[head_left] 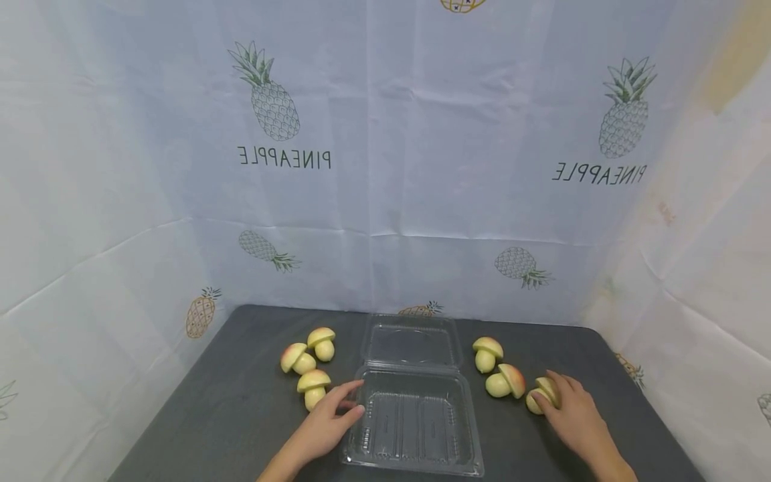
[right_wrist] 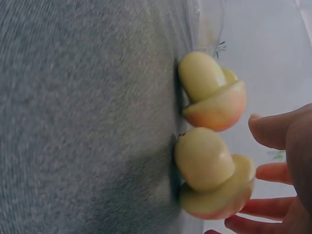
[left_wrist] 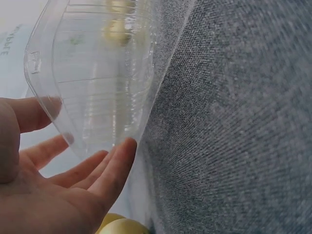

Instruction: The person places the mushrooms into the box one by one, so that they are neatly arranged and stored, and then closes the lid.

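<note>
- On the counter (head_left: 241, 402) I have the plastic container's base (head_left: 415, 425) in the middle, its lid (head_left: 412, 341) behind it.
- Left of it: three toy mushrooms (head_left: 313, 379); my left grip (head_left: 330, 418) at the base's left rim.
- Right of it: three more, the rightmost (head_left: 547, 389) at my right grip (head_left: 569, 408).
- Behind the counter: a curtain (head_left: 391, 187).

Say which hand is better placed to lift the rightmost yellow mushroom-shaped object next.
Probably the right hand: it reaches over that mushroom-shaped object, while the left hand is at the clear plastic container's left rim.
</note>
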A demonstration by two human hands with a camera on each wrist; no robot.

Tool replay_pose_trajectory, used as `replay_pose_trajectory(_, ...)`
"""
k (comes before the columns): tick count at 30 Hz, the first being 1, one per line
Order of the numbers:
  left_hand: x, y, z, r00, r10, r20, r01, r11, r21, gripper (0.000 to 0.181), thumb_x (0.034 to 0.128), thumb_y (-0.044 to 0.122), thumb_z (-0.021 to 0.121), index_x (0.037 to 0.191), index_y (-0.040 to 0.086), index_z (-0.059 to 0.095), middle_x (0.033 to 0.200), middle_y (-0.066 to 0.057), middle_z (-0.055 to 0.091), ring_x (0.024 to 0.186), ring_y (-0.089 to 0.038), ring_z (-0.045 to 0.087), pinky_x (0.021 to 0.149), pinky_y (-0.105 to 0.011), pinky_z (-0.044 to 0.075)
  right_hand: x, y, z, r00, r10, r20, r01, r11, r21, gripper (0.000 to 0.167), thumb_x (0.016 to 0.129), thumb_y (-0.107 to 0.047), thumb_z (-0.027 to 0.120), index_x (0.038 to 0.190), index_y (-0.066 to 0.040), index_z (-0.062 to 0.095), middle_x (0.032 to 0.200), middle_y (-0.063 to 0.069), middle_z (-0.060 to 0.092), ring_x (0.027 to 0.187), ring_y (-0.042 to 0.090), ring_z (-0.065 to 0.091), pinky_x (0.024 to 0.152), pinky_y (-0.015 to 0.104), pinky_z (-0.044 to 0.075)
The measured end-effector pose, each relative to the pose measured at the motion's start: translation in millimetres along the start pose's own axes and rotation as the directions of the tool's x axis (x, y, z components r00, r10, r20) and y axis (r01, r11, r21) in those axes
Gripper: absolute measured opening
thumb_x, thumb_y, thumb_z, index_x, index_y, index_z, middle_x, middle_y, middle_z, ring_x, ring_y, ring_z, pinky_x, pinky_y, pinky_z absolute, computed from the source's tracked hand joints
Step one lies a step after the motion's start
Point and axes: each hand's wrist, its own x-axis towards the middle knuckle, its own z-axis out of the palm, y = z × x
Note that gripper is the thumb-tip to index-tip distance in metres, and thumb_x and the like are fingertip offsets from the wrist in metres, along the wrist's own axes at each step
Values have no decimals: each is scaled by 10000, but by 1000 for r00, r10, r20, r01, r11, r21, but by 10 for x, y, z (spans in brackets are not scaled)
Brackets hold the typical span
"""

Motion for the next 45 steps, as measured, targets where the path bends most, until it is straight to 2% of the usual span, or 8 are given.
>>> replay_pose_trajectory(6,27,-44,-10,999,-26,40,30,995,-91,494,1041,190,598,1486,19,471,1404,-310,492,1179,-437,609,862,-502,572,12,110,51,1000,-13,-21,14,999,49,772,1036,-506,538,1467,120,401,1400,425,406,1243,622,411,927,727,415)
replay_pose_trajectory(13,49,-62,-9,995,-45,84,62,976,-207,491,1054,140,565,1503,-6,431,1411,-312,468,1161,-408,614,786,-376,595,67,173,59,1000,24,5,-25,995,99,772,1034,-503,547,1482,105,385,1392,422,417,1237,589,443,941,690,431)
replay_pose_trajectory(20,67,-69,-5,991,-75,110,105,947,-303,501,1049,112,564,1506,-26,413,1420,-321,437,1130,-376,614,775,-401,611,96,221,54,999,33,5,-34,991,127,720,1038,-459,564,1471,97,419,1384,386,485,1223,559,488,925,633,464)
replay_pose_trajectory(26,78,-73,-17,988,-93,121,127,940,-318,509,1049,127,567,1509,-21,408,1426,-311,431,1131,-361,614,763,-419,613,81,209,41,999,45,-4,-44,985,168,687,1035,-429,582,1457,96,447,1364,368,522,1202,535,527,904,602,486)
replay_pose_trajectory(34,96,-76,-24,986,-100,137,138,940,-311,526,1057,164,566,1521,-13,392,1440,-319,409,1169,-389,596,764,-408,615,49,166,9,998,62,-7,-60,979,195,661,1015,-422,617,1420,86,497,1312,347,563,1145,483,573,864,565,510)
replay_pose_trajectory(40,111,-74,-14,985,-107,138,145,941,-306,533,1052,166,573,1521,-10,392,1431,-314,417,1156,-386,598,765,-433,614,1,89,-44,998,61,5,-60,976,208,657,1016,-432,617,1427,68,506,1341,343,550,1152,481,577,865,560,526)
replay_pose_trajectory(45,134,-70,-11,985,-110,130,145,943,-301,532,1048,154,577,1521,-10,395,1408,-294,438,1130,-360,610,754,-435,613,-45,-50,-137,999,16,-32,-8,973,230,631,1017,-416,627,1432,47,517,1360,332,539,1157,475,571,845,556,536)
